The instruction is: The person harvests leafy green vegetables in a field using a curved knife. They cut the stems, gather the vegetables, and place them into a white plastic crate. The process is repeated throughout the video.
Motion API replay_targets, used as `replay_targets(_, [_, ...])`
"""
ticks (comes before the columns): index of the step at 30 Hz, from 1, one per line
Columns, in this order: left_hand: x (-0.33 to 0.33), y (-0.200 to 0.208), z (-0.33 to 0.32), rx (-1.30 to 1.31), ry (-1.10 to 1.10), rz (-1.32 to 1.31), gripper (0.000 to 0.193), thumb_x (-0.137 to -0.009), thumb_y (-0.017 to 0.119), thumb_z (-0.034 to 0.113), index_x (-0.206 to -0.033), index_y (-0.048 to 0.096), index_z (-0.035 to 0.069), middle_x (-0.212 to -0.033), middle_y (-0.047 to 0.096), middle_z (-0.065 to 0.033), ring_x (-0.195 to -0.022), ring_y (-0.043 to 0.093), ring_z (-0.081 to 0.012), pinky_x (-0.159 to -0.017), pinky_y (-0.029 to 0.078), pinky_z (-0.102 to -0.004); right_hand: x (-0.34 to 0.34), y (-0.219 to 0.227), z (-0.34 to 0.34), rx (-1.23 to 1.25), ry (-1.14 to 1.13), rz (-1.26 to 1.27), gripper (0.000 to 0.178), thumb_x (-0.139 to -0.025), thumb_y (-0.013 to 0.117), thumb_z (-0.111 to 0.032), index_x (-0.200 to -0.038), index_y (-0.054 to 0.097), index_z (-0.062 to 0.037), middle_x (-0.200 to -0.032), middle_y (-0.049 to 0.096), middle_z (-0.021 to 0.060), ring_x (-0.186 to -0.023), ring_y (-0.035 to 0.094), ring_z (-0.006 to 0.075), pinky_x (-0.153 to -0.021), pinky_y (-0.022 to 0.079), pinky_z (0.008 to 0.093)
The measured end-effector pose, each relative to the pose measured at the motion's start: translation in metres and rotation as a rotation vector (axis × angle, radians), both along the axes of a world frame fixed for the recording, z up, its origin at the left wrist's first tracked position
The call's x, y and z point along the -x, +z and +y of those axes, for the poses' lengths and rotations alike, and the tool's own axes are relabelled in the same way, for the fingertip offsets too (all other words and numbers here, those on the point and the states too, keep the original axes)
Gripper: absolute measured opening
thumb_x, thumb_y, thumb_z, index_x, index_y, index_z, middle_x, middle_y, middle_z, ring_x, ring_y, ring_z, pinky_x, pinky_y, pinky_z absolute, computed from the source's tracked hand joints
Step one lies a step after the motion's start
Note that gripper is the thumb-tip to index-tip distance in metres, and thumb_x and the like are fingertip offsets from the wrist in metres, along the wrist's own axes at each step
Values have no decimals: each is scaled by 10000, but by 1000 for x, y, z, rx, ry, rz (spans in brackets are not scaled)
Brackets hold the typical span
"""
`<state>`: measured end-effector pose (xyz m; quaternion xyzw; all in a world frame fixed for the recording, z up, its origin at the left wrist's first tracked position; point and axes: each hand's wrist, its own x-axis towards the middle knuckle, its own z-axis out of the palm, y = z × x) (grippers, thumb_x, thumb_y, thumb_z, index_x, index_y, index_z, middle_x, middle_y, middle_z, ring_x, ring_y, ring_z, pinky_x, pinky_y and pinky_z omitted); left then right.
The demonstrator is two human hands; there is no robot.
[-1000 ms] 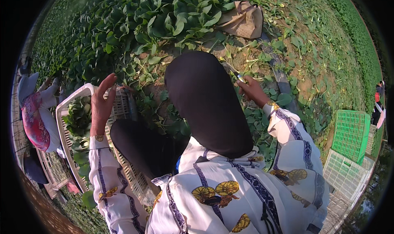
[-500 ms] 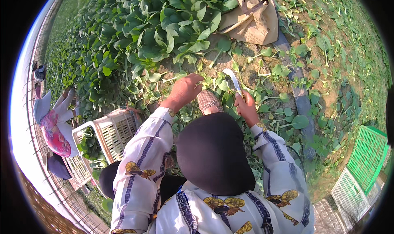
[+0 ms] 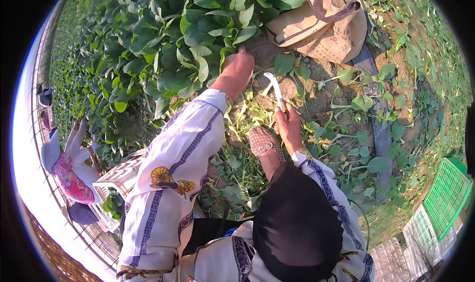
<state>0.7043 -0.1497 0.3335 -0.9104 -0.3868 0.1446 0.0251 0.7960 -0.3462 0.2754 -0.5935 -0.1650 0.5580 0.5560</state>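
My left hand (image 3: 238, 70) reaches forward to the edge of a dense bed of leafy greens (image 3: 200, 59). It touches the nearest plant, whose leaves hide most of its fingers, so its grip cannot be made out. In my right hand (image 3: 289, 125) is a small sickle (image 3: 275, 90) with a pale curved blade and a bluish handle. My fingers are closed round the handle, and the blade points away from me above the soil, apart from the standing plants. Trimmed yellow-green leaves (image 3: 247, 111) lie between my two hands.
A tan cloth bag (image 3: 321, 32) lies beyond my right hand, beside a dark strip (image 3: 378, 129) along the ground. My shoe (image 3: 263, 141) is just below the sickle. A pale crate (image 3: 121, 175) stands at left, near another person (image 3: 71, 168). Green crates (image 3: 448, 195) are at far right.
My left hand has moved forward from above the cut leaves to the standing greens. The sickle stays in my right hand, now nearer the left one. The view has shifted.
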Motion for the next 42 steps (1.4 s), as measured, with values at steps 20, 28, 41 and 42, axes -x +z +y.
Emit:
replay_targets(20, [83, -28, -26, -25, 290, -659, 191, -741, 550, 75, -898, 647, 123, -1158, 593, -25, -790, 640, -262, -693, 527, -360, -9, -36, 81, -182, 311, -561, 348, -897, 545, -224, -1200, 506, -57, -767, 588, 169, -687, 569, 278, -626, 455, 353])
replay_targets(28, [85, -22, -22, 10, 274, -637, 214, -737, 548, 53, -915, 655, 107, -1149, 593, -35, -808, 634, -263, -698, 524, -355, -26, -37, 96, -169, 507, -702, 368, -879, 544, -231, -1222, 498, -108, -829, 618, 207, -743, 606, 381, -614, 464, 425])
replay_targets(41, [92, 14, -130, 80, 303, -887, 306, -762, 564, -11, -1055, 619, 54, -1248, 515, -105, -897, 639, -284, -735, 536, -344, -2, 29, 54, 69, 201, 368, 352, -793, 723, -318, -973, 550, -70, -623, 444, -43, -448, 382, 16, -376, 302, 175])
replay_targets(42, [91, 13, -144, 115, 253, -886, 310, -760, 567, -12, -1060, 616, 50, -1263, 505, -110, -889, 642, -284, -728, 539, -347, 3, 33, 55, 142, 221, 480, 316, -787, 732, -300, -871, 521, -79, -623, 463, -41, -436, 398, 30, -367, 303, 191])
